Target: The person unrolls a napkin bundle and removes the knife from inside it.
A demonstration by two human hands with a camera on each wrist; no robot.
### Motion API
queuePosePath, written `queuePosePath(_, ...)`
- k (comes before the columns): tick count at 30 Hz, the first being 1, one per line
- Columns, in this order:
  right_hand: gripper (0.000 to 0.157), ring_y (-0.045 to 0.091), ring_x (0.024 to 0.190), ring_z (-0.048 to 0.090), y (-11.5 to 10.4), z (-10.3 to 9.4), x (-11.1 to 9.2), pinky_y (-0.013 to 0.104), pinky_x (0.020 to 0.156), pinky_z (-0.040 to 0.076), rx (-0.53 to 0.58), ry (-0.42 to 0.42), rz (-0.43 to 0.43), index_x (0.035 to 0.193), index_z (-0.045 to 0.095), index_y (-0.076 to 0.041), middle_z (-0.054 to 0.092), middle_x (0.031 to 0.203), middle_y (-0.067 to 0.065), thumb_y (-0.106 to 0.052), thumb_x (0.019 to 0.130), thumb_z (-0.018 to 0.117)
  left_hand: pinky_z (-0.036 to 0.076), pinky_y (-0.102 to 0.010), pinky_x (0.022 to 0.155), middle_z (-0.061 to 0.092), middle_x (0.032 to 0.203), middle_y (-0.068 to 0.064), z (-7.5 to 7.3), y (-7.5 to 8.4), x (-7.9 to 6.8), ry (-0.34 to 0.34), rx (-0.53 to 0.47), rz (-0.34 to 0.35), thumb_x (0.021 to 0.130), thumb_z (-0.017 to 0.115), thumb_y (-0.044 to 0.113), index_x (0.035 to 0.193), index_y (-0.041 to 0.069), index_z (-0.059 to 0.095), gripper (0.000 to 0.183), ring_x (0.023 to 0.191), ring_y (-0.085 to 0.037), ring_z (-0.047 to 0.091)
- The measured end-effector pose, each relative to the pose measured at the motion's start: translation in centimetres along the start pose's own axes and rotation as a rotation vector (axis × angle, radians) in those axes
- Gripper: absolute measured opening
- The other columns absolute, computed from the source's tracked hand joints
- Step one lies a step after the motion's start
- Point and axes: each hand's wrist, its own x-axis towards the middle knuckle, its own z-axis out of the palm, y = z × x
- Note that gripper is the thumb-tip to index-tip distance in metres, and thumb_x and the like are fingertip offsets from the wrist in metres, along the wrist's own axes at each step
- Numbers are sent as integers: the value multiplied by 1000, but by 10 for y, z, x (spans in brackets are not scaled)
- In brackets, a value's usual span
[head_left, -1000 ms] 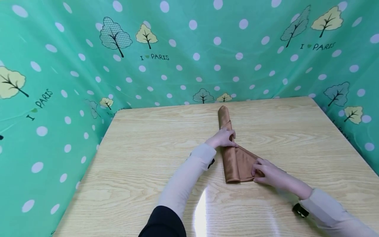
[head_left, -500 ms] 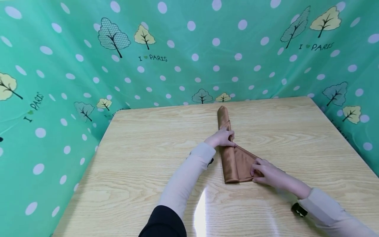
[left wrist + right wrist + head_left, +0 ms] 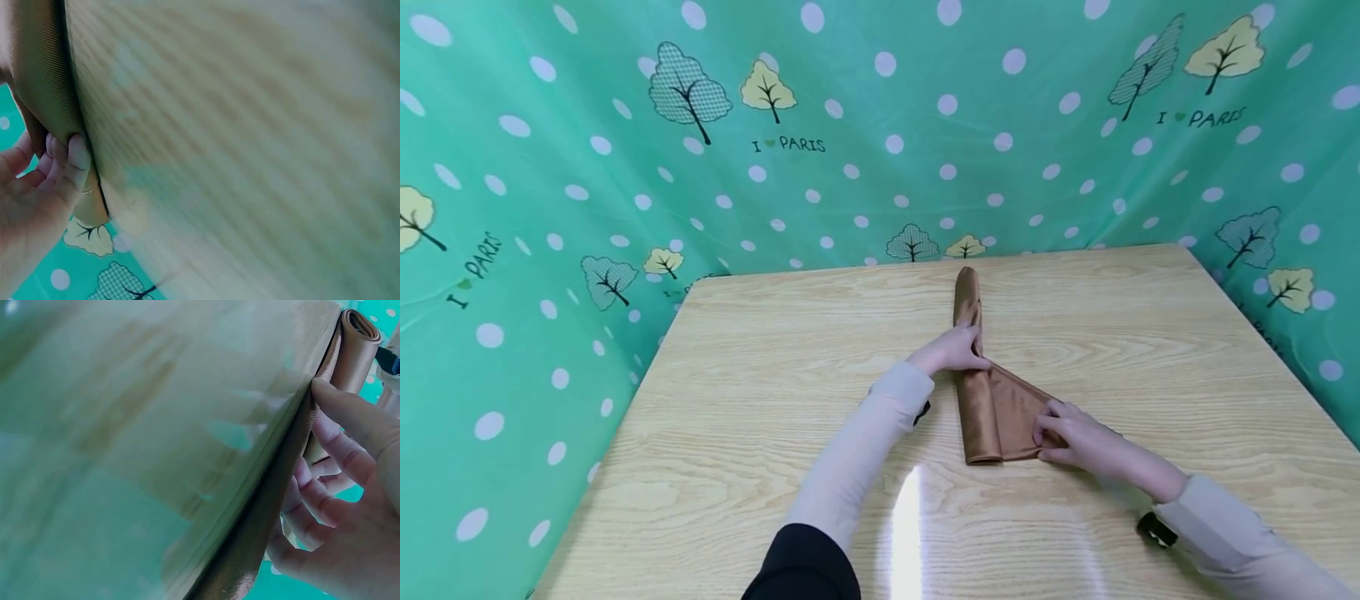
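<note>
A shiny brown satin cloth [image 3: 979, 417] lies on the table, rolled into a long tube with a tapering flap [image 3: 1017, 412] spread out to its right. My left hand [image 3: 953, 348] grips the tube around its middle. In the left wrist view, the thumb and fingers of that hand [image 3: 40, 206] close on the cloth [image 3: 44, 69] near the tabletop. The flap's right corner is pinched by my right hand [image 3: 1078, 437], which partly hides it. The right wrist view shows that thumb at the cloth's edge and the tube's layered end [image 3: 359, 328] beyond.
The pale wood-grain table [image 3: 737, 400] extends around the cloth on all sides. Behind and beside it hangs a green curtain [image 3: 850, 100] with white dots and printed trees. A bright light reflection shows on the tabletop near the front.
My left hand has shifted slightly to the left along with the middle of the tube, and the tube now stands a little straighter. The right hand stays on the flap's corner.
</note>
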Motion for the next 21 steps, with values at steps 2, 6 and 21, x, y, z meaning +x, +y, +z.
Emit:
queuePosePath(2, 17, 11, 75, 39, 0, 0, 0, 24, 60, 31, -2, 6, -8, 78, 54, -20, 43, 85, -5, -17, 73, 70, 39, -17, 71, 38, 131, -17, 0, -2, -2, 23, -18, -3, 77, 66, 27, 86, 6, 52, 27, 94, -18, 50)
queuePosePath(6, 19, 9, 73, 36, 0, 1, 0, 23, 59, 29, -14, 28, -28, 77, 53, -21, 43, 84, -6, -17, 72, 71, 40, -17, 71, 28, 139, -18, 0, -8, -7, 59, -68, -22, 75, 67, 23, 89, 4, 55, 27, 84, -15, 51)
queuePosePath(21, 17, 11, 75, 38, -1, 1, 1, 24, 61, 30, 0, -18, 16, 77, 53, -21, 44, 86, -5, -17, 73, 69, 40, -22, 80, 53, 104, -11, -11, -23, -24, 105, -264, -49, 75, 66, 11, 100, 1, 56, 30, 93, -19, 50)
